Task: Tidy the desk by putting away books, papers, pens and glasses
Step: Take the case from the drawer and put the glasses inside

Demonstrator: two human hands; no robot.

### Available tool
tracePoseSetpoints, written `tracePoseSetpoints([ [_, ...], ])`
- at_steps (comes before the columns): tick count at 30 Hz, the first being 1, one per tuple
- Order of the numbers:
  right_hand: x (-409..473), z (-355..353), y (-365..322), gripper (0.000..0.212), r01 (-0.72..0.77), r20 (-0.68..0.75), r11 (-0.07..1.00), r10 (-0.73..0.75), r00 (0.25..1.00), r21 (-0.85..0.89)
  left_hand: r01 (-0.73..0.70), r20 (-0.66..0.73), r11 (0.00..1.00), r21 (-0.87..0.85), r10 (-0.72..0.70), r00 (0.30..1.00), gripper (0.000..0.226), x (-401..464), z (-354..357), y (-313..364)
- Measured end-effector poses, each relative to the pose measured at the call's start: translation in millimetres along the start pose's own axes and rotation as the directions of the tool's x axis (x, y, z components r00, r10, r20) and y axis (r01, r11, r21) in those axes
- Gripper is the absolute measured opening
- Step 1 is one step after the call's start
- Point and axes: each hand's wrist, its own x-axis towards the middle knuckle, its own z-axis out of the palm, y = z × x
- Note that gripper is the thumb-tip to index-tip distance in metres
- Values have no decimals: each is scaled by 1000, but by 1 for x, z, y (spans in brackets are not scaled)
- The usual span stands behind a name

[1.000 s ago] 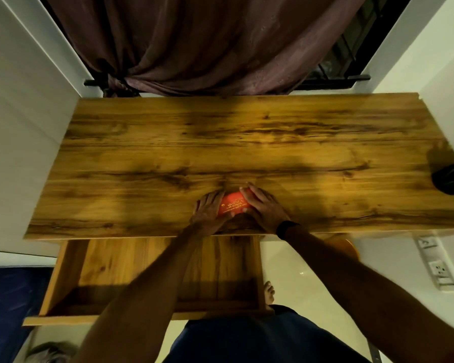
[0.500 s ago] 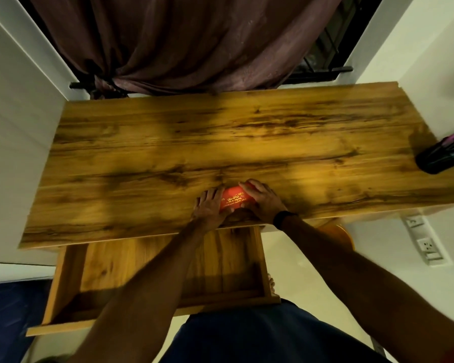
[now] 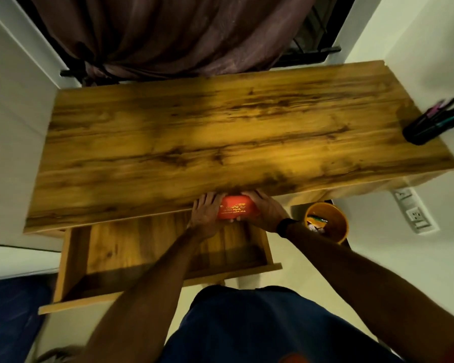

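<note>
both hands, left hand point(image 3: 206, 212) and right hand point(image 3: 266, 210), grip the orange glasses case point(image 3: 238, 210) (gold lettering) over the open drawer point(image 3: 152, 244) beneath; a slack grip could drop it hard.

Left hand point(image 3: 206, 214) and right hand point(image 3: 266, 212) together, fingers point(image 3: 249, 194) curled inward

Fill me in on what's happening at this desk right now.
A person is holding a small red case with both hands, the left hand on one end and the right hand on the other. The case is at the front edge of the wooden desk, just above the open drawer. A dark pen holder with pens stands at the right end of the desk, and a yellow bin sits on the floor.
</note>
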Motion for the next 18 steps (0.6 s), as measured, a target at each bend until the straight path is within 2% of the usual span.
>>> tracePoseSetpoints([
  [3,-17,14,1,83,79,18,996,-80,997,42,46,-25,999,25,-45,999,87,-28,14,5],
  [5,-30,25,3,83,117,36,990,-120,992,82,92,7,996,12,-92,996,87,-48,27,10],
  [7,-39,34,2,82,92,88,983,-106,990,157,148,19,986,-72,-147,989,87,-66,40,13],
  [10,-45,39,-2,77,4,243,968,-67,968,251,285,68,939,-194,-277,958,93,-87,55,16],
  [12,-47,40,-7,71,5,339,976,-80,938,216,358,157,911,-205,-331,930,97,-96,59,16],
  [15,-52,45,-13,65,-16,391,986,-52,919,169,406,215,890,-208,-363,907,103,-103,66,19],
  [18,-53,54,-14,59,-16,427,1000,10,904,12,448,273,872,-195,-391,879,102,-100,67,17],
])
